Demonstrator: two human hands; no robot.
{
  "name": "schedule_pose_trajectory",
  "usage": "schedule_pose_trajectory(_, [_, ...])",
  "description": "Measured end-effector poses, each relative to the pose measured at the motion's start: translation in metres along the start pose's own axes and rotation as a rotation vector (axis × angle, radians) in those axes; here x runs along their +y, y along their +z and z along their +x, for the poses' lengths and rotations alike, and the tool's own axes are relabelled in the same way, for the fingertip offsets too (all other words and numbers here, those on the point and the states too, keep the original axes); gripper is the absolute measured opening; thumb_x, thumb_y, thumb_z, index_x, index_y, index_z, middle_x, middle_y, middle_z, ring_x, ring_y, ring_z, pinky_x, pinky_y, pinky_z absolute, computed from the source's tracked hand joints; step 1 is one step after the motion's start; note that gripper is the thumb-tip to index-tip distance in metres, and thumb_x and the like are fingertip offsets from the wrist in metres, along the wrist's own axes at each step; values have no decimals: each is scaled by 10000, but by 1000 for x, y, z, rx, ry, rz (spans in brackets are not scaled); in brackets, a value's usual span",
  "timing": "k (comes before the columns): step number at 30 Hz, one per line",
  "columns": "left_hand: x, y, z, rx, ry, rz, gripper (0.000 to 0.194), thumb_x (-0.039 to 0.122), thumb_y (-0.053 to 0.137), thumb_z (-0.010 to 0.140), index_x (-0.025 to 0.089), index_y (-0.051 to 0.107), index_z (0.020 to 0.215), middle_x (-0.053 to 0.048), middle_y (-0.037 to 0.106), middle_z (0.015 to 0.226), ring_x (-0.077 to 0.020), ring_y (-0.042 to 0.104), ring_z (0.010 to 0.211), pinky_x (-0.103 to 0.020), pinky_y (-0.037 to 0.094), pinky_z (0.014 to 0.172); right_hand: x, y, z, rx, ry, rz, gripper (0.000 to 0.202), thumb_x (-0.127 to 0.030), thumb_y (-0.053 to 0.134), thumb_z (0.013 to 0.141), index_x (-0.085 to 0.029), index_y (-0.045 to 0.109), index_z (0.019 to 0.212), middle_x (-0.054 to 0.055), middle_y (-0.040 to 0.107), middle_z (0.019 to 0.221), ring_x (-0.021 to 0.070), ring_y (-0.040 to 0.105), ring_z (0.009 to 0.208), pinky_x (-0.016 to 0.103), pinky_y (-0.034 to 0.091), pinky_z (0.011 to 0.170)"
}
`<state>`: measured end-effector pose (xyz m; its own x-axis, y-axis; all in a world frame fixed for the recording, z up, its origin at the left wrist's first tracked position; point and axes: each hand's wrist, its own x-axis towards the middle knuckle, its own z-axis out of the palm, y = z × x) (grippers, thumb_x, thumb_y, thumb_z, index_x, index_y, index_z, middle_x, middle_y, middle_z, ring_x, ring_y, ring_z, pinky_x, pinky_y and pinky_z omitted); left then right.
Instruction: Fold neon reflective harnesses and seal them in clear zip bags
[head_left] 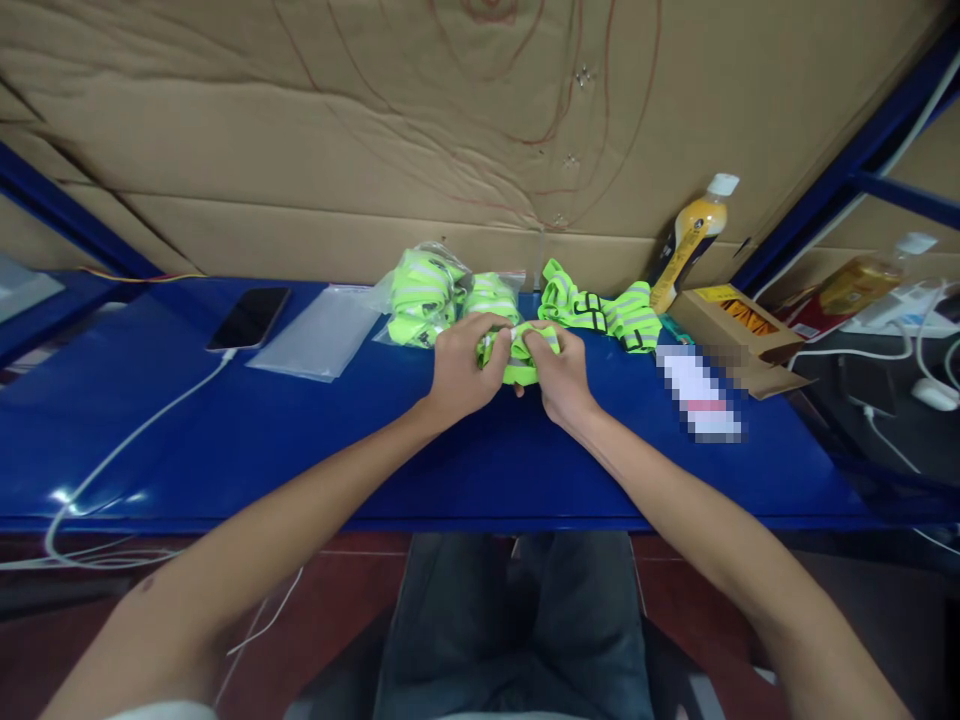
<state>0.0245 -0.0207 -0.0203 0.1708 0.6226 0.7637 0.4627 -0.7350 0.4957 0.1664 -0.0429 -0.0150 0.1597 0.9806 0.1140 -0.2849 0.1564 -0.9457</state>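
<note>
Both hands close on a lime-green strap with pale reflective stripes: the left hand (463, 368) and the right hand (566, 375) pinch the folded strap (521, 373) between them, above the blue table (480, 470). Much of it is covered by thumbs and knuckles, so how it is folded cannot be told, and most of the fingers curl out of sight behind it.

Just beyond the left hand lie a larger bagged bundle (424, 295) and a smaller bagged bundle (491, 292), whose lower part is hidden by that hand; glare on the clear plastic blurs their contents. A loose green strap (636, 310) with black buckles lies beyond the right hand, near the leaning bottle (690, 240), whose base is hidden.

To the right, a white item (697, 395) is pixelated (its print cannot be read) beside an open carton (739, 325). To the left, flat clear bags (319, 335) lie near a dark-screened phone (249, 318), its cable cut off by the left edge. The upper arms run out of view.
</note>
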Motion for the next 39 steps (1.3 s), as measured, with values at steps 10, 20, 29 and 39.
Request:
schedule_pose_trajectory(10, [-8,0,-8,27,-24,113,349,441,540,1100,190,773,1032,-81,819,959,-232,747,848,-346,543,794,5,-12,5,-79,-275,-339,386,-487,684,928,-277,663,1251,25,723,1066,198,674,831,340,600,745])
schedule_pose_trajectory(20, [16,-4,-10,28,104,126,431,443,346,1180,195,693,1123,-90,713,935,-235,661,832,-377,472,765,-2,-1,-8,-25,-424,-294,322,-570,730,975,-261,654,928,-10,654,885,179,605,864,291,523,850])
schedule_pose_trajectory(29, [17,4,-6,141,145,262,376,347,378,1179,228,590,893,-49,666,816,-211,618,759,-373,400,721,-1,13,-22,96,-444,-285,331,-590,682,1006,-260,665,1010,17,693,946,194,645,918,301,540,885])
schedule_pose_trajectory(39, [18,6,-3,-13,31,136,516,534,277,1189,168,590,1374,-178,705,1324,-296,679,1271,-440,527,1055,9,-7,30,95,-309,-154,482,-662,878,737,-224,691,810,-22,637,787,158,582,760,294,505,724])
